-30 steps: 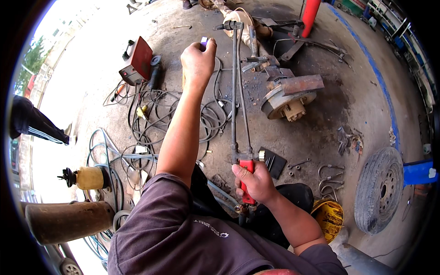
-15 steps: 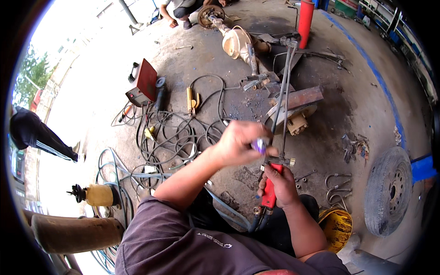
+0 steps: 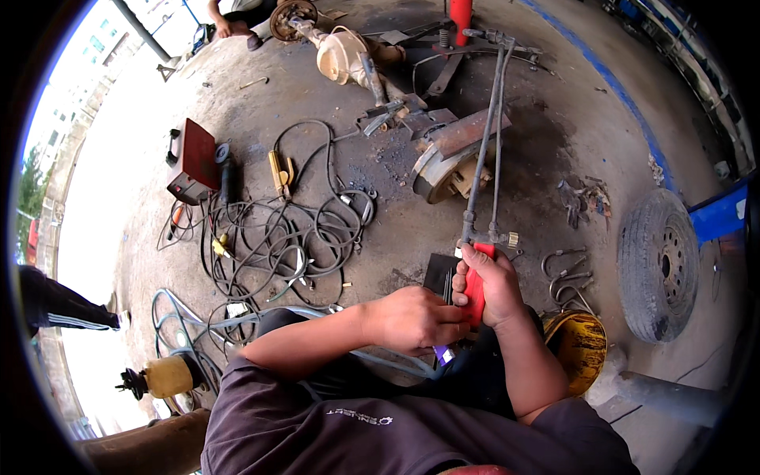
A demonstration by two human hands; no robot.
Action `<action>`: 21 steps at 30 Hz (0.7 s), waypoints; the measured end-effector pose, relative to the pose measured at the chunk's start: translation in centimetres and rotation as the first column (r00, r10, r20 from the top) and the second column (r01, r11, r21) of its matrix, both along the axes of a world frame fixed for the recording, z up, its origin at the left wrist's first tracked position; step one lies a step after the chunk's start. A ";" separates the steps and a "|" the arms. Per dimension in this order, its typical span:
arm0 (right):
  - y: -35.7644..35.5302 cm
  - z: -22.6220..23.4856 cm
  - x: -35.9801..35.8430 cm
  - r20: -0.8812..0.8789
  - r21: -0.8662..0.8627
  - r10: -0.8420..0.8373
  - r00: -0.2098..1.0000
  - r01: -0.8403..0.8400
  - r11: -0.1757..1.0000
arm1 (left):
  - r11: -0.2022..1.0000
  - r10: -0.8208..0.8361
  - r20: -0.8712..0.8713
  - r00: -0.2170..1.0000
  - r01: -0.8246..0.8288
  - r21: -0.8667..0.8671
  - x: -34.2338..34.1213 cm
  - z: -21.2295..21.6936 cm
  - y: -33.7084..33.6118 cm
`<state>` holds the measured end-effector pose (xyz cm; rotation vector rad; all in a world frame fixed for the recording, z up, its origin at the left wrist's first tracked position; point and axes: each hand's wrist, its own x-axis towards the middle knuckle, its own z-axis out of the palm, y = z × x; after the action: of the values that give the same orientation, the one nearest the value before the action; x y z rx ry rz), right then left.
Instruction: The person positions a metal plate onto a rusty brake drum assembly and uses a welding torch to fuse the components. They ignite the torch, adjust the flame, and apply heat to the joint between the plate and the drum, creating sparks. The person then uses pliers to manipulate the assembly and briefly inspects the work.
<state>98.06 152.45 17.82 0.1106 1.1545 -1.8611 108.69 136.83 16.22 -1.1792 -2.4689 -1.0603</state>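
Note:
My right hand [image 3: 492, 279] is wrapped around the red handle [image 3: 477, 297] of a gas cutting torch. Its two long metal tubes [image 3: 487, 131] run up and away to an angled head, and a brass valve knob [image 3: 513, 238] juts out by the grip. My left hand [image 3: 417, 321] is closed beside the handle's lower end, in front of my lap. From under its fingers pokes a small purple object [image 3: 445, 355] with a pale end; its kind is unclear. Behind the hands shows a flat black shape [image 3: 439, 273] that I cannot make out.
Ahead lie a rusty axle [image 3: 342, 57] and a wheel hub [image 3: 443, 170]. Tangled cables [image 3: 277, 237], a yellow electrode holder [image 3: 279, 172] and a red welding machine [image 3: 194, 162] are left. A yellow bucket [image 3: 582, 348] and a tyre [image 3: 659, 265] stand right. Another person's hand [image 3: 224, 29] shows far off.
My left hand has come down from above the torch's valves to beside its lower handle, with the purple object. The right hand keeps its grip, and the view has shifted to the right.

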 end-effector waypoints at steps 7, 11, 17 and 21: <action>0.2 -0.6 -0.3 0.021 -0.026 -0.028 0.999 0.028 0.999 | 0.998 0.058 -0.016 0.998 -0.059 -0.028 0.1 -0.9 0.0; 0.0 -0.7 -0.3 0.029 -0.014 -0.043 0.999 0.043 0.999 | 0.997 0.080 -0.044 0.996 -0.081 -0.019 0.1 -0.6 -0.1; -0.1 -2.0 -0.7 -0.046 0.015 -0.011 0.999 0.012 1.000 | 0.996 0.085 -0.078 0.993 -0.088 -0.033 -0.2 -1.2 -0.4; -0.1 -2.3 -0.8 -0.085 0.035 -0.008 0.996 0.011 0.999 | 0.996 0.086 -0.058 0.995 -0.088 -0.028 -0.5 -1.3 -0.6</action>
<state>97.23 152.34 15.56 0.0569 1.2472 -1.8697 108.19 136.28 14.91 -1.0832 -2.4766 -0.9566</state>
